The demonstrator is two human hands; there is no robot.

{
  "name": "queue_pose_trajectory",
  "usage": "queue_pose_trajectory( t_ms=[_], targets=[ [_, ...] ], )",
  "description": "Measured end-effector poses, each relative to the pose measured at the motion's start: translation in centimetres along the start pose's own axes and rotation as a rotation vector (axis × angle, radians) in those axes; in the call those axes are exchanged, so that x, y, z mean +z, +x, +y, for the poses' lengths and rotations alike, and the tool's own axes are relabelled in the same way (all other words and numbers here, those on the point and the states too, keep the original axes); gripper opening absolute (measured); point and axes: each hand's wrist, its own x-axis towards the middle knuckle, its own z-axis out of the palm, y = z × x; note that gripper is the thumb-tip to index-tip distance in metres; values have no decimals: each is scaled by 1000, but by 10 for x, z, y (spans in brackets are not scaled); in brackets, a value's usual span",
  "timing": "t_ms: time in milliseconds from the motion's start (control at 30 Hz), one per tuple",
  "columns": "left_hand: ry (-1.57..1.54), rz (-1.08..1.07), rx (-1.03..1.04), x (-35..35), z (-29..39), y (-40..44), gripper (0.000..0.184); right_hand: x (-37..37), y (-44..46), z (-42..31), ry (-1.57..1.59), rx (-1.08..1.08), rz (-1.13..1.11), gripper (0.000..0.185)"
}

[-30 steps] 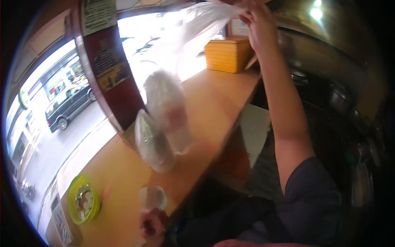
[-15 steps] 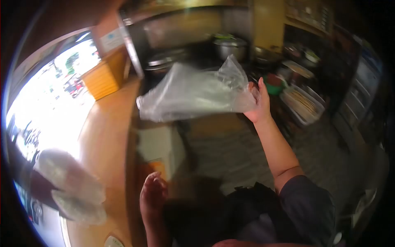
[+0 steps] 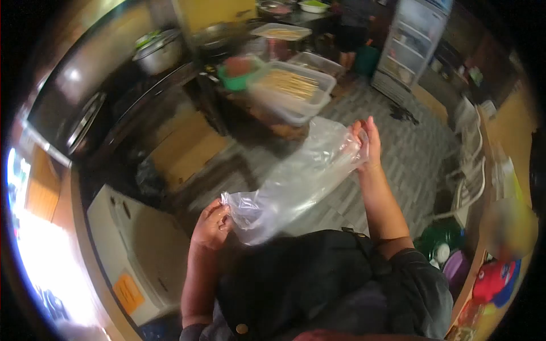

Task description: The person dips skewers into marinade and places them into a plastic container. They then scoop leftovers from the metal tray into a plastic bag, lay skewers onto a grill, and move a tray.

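A clear plastic bag (image 3: pixel 296 184) stretches slantwise between my two hands, above the floor in front of my dark apron. My left hand (image 3: pixel 212 225) pinches its lower left corner. Higher up on the right, my right hand (image 3: pixel 365 145) is at the other end, with the film around its fingers and the thumb side pointing up. Light shines through the bag, and it looks thin and slack, with nothing visible inside.
Beyond the bag is a plastic tub of sticks (image 3: pixel 290 85) beside a green basin (image 3: pixel 236 74). A steel pot (image 3: pixel 159 52) stands on the stove at left. A white appliance (image 3: pixel 139 244) is at lower left, a glass-door fridge (image 3: pixel 410 42) at the back, and a white chair (image 3: pixel 471 182) at right.
My left hand, which was apart from the bag, now holds its end. The view has turned right, and the bag has come lower and closer to my body.
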Motion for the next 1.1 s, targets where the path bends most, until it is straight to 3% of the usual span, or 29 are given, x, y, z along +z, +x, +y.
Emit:
queue_pose_trajectory(
  t_ms=[67, 100, 133, 200, 233, 300, 400, 467, 533, 667, 800, 900, 933, 1000, 1033, 1100],
  targets=[
    [17, -104, -73, 34, -3, 39, 15, -52, 5, -36, -795, -122, 97, 29],
    [323, 11, 0, 64, -5, 57, 9, -74, 8, -48, -981, -217, 140, 15],
    [342, -25, -24, 83, -8, 81, 9, -91, 7, -62, -979, -225, 189, 15],
    [201, -116, -165, 119, -17, 129, 6, -113, 0, -99, -1573, -913, 673, 8],
    [283, -133, -193, 137, -24, 152, 3, -109, -4, -115, -1590, -909, 724, 8],
    [355, -254, -229, 183, -47, 202, 1, -83, -10, -136, -1481, -1102, 481, 11],
    [391, -475, -284, 251, -80, 281, 6, -72, 11, -126, -1694, -554, -69, 28],
    [431, -578, -315, 294, -103, 331, 7, -104, 46, -109, -1849, -318, 6, 32],
    [420, -665, -351, 318, -107, 338, 9, -136, 47, -89, -1819, -269, -6, 27],
    [465, -804, -387, 377, -129, 416, 10, -206, 104, -123, -1841, -134, 144, 19],
    [484, -795, -438, 404, -156, 461, 10, -256, 127, -157, -1601, -109, 453, 14],
    [602, -862, -432, 430, -174, 497, 10, -320, 146, -184, -1129, -102, 464, 18],
    [706, -902, -390, 440, -182, 508, 10, -335, 158, -198, -1130, -107, 468, 18],
    [757, -942, -365, 449, -197, 528, 10, -355, 178, -216, -439, 137, 495, 24],
    [801, -950, -262, 452, -212, 542, 9, -369, 187, -225, -446, 152, 476, 24],
    [868, -877, -76, 467, -218, 555, 6, -391, 218, -239, -16, 261, 415, 28]
  ],
)
